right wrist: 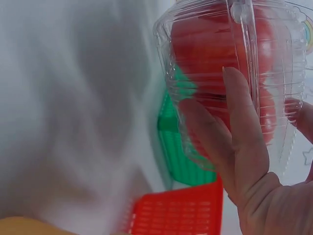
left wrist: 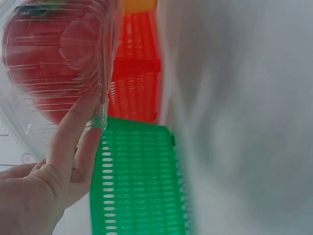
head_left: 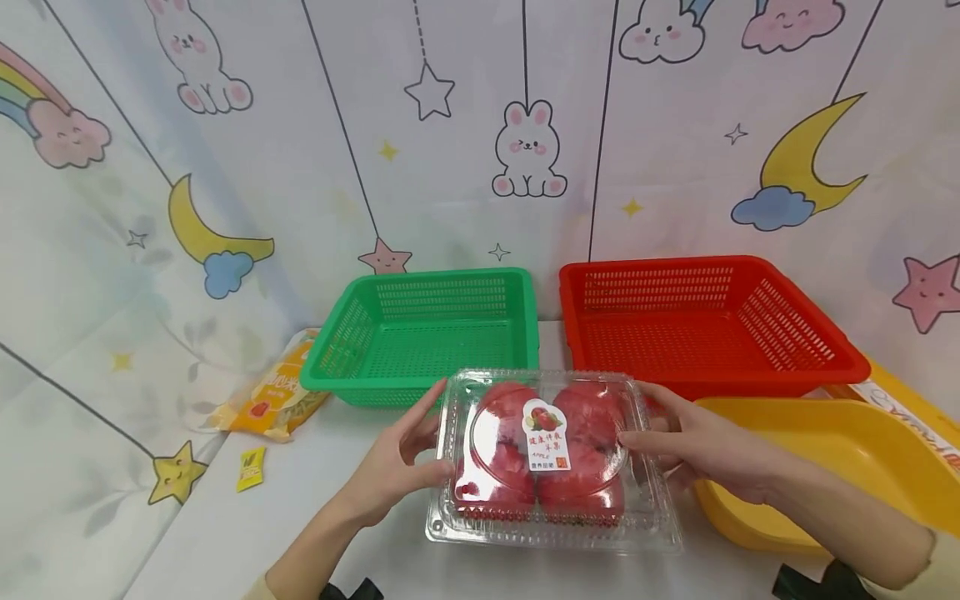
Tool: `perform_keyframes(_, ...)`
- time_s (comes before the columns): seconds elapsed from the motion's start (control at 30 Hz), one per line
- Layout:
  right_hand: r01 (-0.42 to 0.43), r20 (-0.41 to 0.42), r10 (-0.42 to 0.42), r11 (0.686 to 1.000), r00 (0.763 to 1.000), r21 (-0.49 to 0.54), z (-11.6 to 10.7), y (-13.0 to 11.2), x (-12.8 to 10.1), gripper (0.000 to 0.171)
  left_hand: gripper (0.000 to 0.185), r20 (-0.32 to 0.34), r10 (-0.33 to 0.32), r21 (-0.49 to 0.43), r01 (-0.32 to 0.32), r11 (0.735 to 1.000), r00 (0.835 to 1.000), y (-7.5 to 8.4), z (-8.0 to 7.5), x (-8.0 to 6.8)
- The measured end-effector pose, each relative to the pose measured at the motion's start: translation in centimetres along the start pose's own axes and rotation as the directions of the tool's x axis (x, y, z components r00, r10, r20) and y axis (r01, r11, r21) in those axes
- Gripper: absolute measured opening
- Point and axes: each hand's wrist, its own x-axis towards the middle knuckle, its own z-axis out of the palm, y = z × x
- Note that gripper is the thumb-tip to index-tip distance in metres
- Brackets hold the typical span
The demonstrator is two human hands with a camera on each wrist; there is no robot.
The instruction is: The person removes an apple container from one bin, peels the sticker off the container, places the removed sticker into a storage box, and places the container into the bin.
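Note:
A clear plastic clamshell box (head_left: 551, 454) with red apples and a white label lies on the white table, in front of the two baskets. My left hand (head_left: 405, 458) lies against its left side with straight fingers, the thumb at the lid's edge. My right hand (head_left: 678, 446) lies against its right side the same way, thumb on the lid. The left wrist view shows the straight fingers (left wrist: 73, 132) of that hand flat against the box wall (left wrist: 54, 58). In the right wrist view, straight fingers (right wrist: 242, 127) lie flat on the box (right wrist: 220, 44). Whether the box is lifted I cannot tell.
A green basket (head_left: 427, 333) and a red basket (head_left: 705, 325) stand side by side behind the box. A yellow tray (head_left: 825, 454) lies at the right, under my right forearm. At the left lie an orange snack packet (head_left: 273, 396) and a small yellow sachet (head_left: 251, 468). A printed cloth hangs behind.

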Motion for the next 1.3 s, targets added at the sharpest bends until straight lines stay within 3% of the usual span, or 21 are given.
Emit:
perform_keyframes(0.2, -0.074, -0.033, 0.074, 0.997, 0.997, -0.009, 0.7, 1.4, 0.3, 0.096, 0.099, 0.005, -0.108, -0.045, 0.108, 0.993, 0.994, -1.5, 0.0, -0.6)
perform_keyframes(0.43, -0.114, -0.032, 0.113, 0.993, 0.993, -0.013, 1.2, 2.8, 1.3, 0.095, 0.098, 0.009, -0.243, -0.075, 0.243, 0.967, 0.970, -3.0, -0.1, -0.3)
perform_keyframes(0.63, -0.127, -0.003, 0.127, 0.991, 0.992, -0.031, 1.0, 3.3, 1.9, 0.092, 0.098, -0.013, -0.270, -0.076, 0.269, 0.960, 0.963, -3.8, 0.2, -0.2)
perform_keyframes(0.83, -0.047, -0.015, 0.044, 0.973, 0.999, -0.227, 0.8, 2.5, 2.2, 0.095, 0.096, -0.031, -0.278, -0.002, 0.279, 0.960, 0.960, -3.9, -0.1, -0.4)
perform_keyframes(0.97, 0.071, -0.071, -0.114, 0.896, 0.991, -0.438, 1.0, 1.0, 1.8, 0.089, 0.085, -0.060, -0.225, 0.138, 0.232, 0.963, 0.972, -4.1, -0.7, -0.1)
perform_keyframes(1.07, 0.149, -0.146, -0.289, 0.790, 0.946, -0.595, 1.2, -0.5, 1.5, 0.074, 0.078, -0.081, -0.133, 0.206, 0.147, 0.967, 0.988, -4.3, -0.9, 0.4)
perform_keyframes(1.13, 0.180, -0.183, -0.378, 0.743, 0.907, -0.645, 1.5, -1.4, 1.7, 0.061, 0.075, -0.081, -0.064, 0.239, 0.081, 0.968, 0.995, -4.6, -0.9, 0.7)
perform_keyframes(1.2, 0.211, -0.187, -0.418, 0.737, 0.889, -0.643, 2.0, -2.0, 2.1, 0.050, 0.072, -0.080, -0.005, 0.267, 0.027, 0.963, 0.997, -4.9, -0.7, 1.1)
perform_keyframes(1.3, 0.282, -0.127, -0.433, 0.756, 0.893, -0.591, 2.8, -2.3, 3.4, 0.041, 0.069, -0.083, 0.061, 0.309, -0.032, 0.951, 0.995, -5.4, -0.4, 1.4)
